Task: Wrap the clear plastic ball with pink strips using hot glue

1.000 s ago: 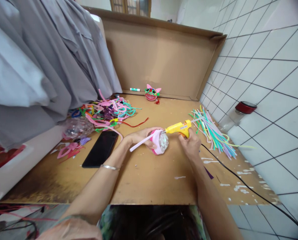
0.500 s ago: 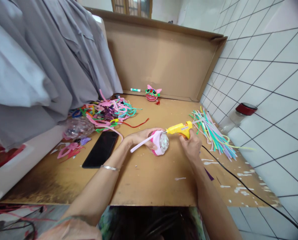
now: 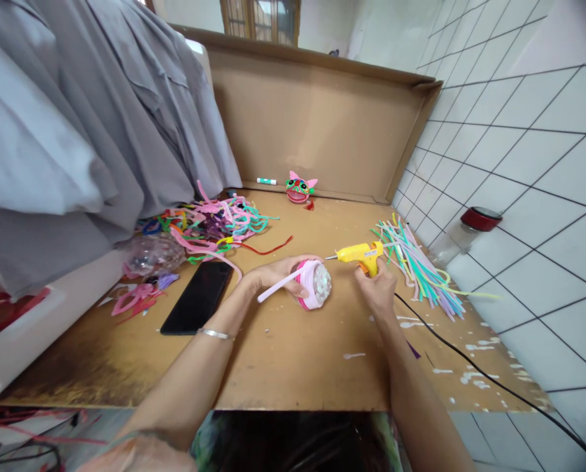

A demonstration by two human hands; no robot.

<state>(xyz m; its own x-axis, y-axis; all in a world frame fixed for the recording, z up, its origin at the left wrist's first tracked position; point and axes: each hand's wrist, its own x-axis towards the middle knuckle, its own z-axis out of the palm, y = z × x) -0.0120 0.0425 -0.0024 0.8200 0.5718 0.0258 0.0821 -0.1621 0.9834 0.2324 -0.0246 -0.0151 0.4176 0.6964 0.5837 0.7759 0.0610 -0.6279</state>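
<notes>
As glue gun point(image 3: 352, 254) (yellow) withdraws, left hand point(image 3: 277, 271) stays.

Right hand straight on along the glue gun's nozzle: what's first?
Likely the upper edge of the pink-wrapped piece, held in the left hand; depth is unclear, so that hand might come first.

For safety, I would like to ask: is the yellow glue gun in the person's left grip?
No, the right grip holds the yellow glue gun, while the left grip holds the pink-wrapped piece.
</notes>
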